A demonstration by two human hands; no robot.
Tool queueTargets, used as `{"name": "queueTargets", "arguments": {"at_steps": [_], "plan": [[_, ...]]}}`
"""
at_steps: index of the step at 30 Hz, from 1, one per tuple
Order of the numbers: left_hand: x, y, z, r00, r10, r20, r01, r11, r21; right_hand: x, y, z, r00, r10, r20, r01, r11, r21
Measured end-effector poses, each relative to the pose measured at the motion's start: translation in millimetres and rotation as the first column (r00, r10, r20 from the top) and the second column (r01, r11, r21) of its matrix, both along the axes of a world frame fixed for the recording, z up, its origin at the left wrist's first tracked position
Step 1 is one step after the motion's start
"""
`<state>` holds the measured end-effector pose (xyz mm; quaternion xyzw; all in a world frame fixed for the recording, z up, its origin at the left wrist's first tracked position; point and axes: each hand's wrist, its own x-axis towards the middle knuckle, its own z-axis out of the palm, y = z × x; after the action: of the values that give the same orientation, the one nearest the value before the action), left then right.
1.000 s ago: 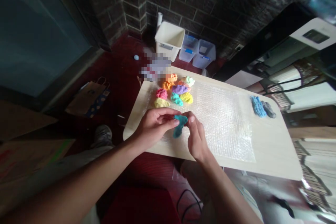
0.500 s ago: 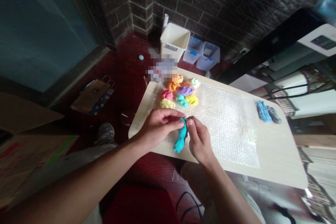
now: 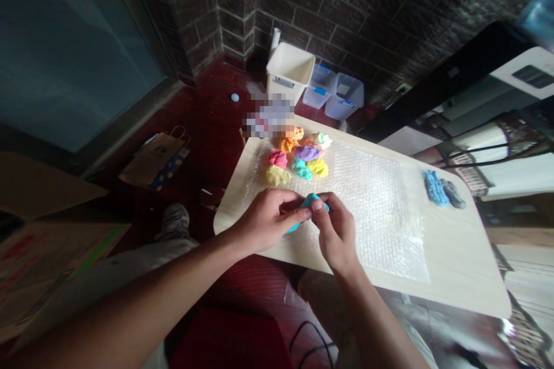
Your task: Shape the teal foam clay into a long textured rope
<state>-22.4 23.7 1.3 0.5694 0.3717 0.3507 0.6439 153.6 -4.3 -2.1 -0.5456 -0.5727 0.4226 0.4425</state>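
Note:
A soft teal lump (image 3: pixel 311 200), which looks like modelling clay, is pinched between my two hands above the near edge of the table. My left hand (image 3: pixel 270 219) grips it with thumb and fingers, and part of the teal stuff hangs below the left thumb. From the other side my right hand (image 3: pixel 335 225) presses its thumb on the top of the lump. The fingers cover much of it. Just beyond the hands lies a cluster of similar lumps, among them a pale yellow lump (image 3: pixel 277 175), a turquoise lump (image 3: pixel 302 168) and a purple lump (image 3: pixel 307 153).
Bubble wrap (image 3: pixel 376 213) covers much of the pale table (image 3: pixel 471 265). Toward its right end lie a blue lump (image 3: pixel 435 188) and a grey lump (image 3: pixel 452 194). Behind the table stand a white bin (image 3: pixel 285 83) and clear plastic boxes (image 3: pixel 344 98). A paper bag (image 3: pixel 151 155) rests on the floor.
The teal lump hung long and stretched downward before; now it is bunched and folded upward between my fingers. My hands have shifted slightly, and the view has moved a little.

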Motion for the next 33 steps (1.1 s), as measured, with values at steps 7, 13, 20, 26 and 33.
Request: {"name": "queueTargets", "arguments": {"at_steps": [7,13,20,26,33], "plan": [[-2.1,-0.3,0.4,0.991,0.016,-0.135,-0.001,0.994,0.110,-2.1,1.0,0.9,0.999,-0.016,-0.029,0.015,0.999,-0.028],[-1.3,0.9,3.5,0.983,0.072,-0.170,-0.048,0.988,0.146,-0.9,2.3,-2.5,1.000,-0.018,-0.012,0.018,0.999,-0.028],[0.2,-0.2,2.8,0.991,0.067,-0.118,-0.056,0.994,0.094,-1.6,4.8,-1.4,0.997,0.014,-0.080,-0.016,1.000,-0.025],[6.0,-4.9,-6.1,0.997,-0.024,0.076,0.037,0.986,-0.162,1.6,7.6,4.3,0.995,-0.056,-0.082,0.055,0.998,-0.010],[6.5,-2.6,-1.9,0.976,-0.095,0.198,0.156,0.933,-0.323,4.5,8.4,6.6,0.986,-0.073,-0.148,0.070,0.997,-0.027]]}}
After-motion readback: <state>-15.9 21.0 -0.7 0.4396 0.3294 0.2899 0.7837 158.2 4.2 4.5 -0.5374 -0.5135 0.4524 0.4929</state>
